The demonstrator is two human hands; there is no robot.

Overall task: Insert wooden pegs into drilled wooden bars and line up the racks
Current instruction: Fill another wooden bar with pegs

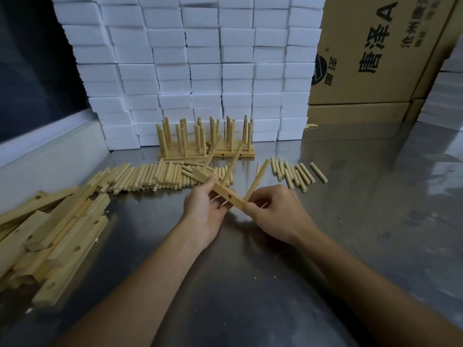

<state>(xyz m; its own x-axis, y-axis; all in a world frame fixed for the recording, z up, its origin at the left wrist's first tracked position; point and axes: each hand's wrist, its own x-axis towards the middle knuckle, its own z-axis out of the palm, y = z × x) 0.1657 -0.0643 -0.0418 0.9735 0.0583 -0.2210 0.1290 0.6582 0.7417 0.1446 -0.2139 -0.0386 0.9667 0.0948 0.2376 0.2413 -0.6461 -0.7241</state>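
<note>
Mid-rack. My left hand (204, 209) grips the bar (220, 190) from below, thumb over its top face, held off the table (250, 284). My right hand (271, 211) pinches a peg (258, 180) and has its foot at the bar's near end, right against my fingertips. I can't tell if it's seated yet.

Done on this bar: two pegs (234, 162) stand in it beyond my left thumb, both leaning away from me. One side hole shows between my hands, empty. So I'd call this bar roughly two of three or more, with the current peg pending.

Done overall: a group of finished racks (205, 139) stands well beyond my hands, against the foam blocks (190, 71), roughly in line. Exact count unclear, pegs overlap.

Left: a lot. Stack of undrilled-looking... no, drilled bare bars (57, 236) lies far to the left of my left hand. Loose peg pile (145, 177) sits just past the left hand, smaller spread of pegs (295, 172) past the right.

Containers: only cardboard boxes (375, 53) far beyond my right hand; contents hidden. Stock lies loose on the table, no bins.
</note>
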